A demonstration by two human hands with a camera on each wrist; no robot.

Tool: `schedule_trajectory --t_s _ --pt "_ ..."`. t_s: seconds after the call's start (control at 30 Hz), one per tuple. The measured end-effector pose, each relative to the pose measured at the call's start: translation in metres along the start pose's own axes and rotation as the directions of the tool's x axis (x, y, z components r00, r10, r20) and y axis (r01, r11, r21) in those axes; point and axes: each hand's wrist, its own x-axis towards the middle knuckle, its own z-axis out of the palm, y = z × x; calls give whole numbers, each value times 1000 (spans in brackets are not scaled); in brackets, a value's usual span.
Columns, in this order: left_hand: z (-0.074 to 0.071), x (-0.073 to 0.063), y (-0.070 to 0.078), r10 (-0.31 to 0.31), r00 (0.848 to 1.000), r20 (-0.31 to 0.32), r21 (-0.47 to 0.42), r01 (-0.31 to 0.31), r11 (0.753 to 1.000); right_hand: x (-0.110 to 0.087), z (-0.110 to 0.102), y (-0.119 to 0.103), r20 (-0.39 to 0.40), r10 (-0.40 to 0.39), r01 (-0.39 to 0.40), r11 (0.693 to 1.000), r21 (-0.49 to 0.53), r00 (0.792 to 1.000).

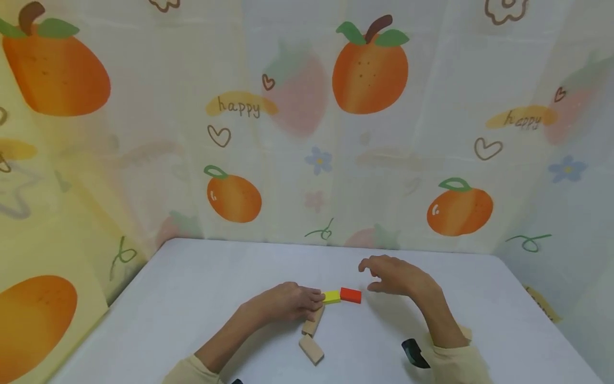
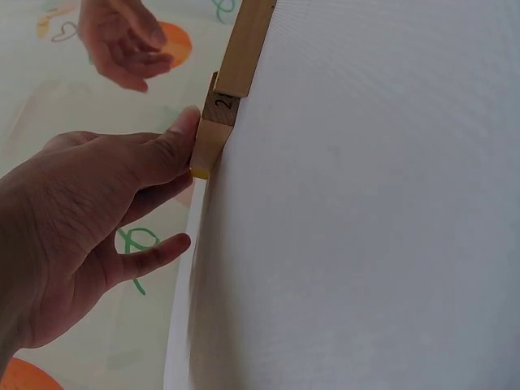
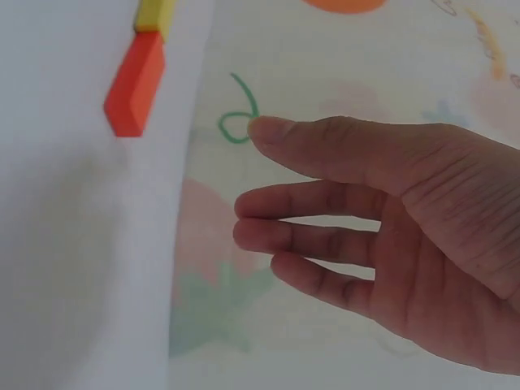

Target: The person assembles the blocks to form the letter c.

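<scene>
My left hand [image 1: 292,301] is at the far end of a plain wooden block [image 1: 313,324], its fingertips at the left end of a yellow block [image 1: 332,297]. In the left wrist view, thumb and fingers of the left hand [image 2: 122,175] pinch the wooden block [image 2: 213,138], which carries a dark printed mark. A red block [image 1: 350,295] lies end to end with the yellow one. Another wooden block [image 1: 312,349] lies at an angle nearer me. Right of the red block, my right hand [image 1: 395,274] hovers with relaxed fingers and holds nothing.
The blocks lie in a bent row on a white table [image 1: 192,277]. Behind it hangs a fruit-printed curtain [image 1: 288,202], close along the table's back edge. A black item [image 1: 414,353] shows beside the right sleeve [image 1: 460,365].
</scene>
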Motion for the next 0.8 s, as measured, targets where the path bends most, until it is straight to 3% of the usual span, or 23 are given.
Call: schedule_trajectory --t_s 0.27,0.4,0.5,0.8 --pt "2 0 1 -11 1000 -5 5 11 1000 -36 -15 23 32 40 -38 998 -53 999" --pt "4 -1 -2 -8 1000 -19 9 8 1000 -52 -19 41 72 98 -93 993 -67 993" --pt "4 -1 -2 -16 1000 -19 9 16 1000 -62 -16 54 111 134 -129 990 -48 985" --pt "3 -3 -4 -6 1000 -22 7 6 1000 -79 4 84 164 120 -124 992 13 979"
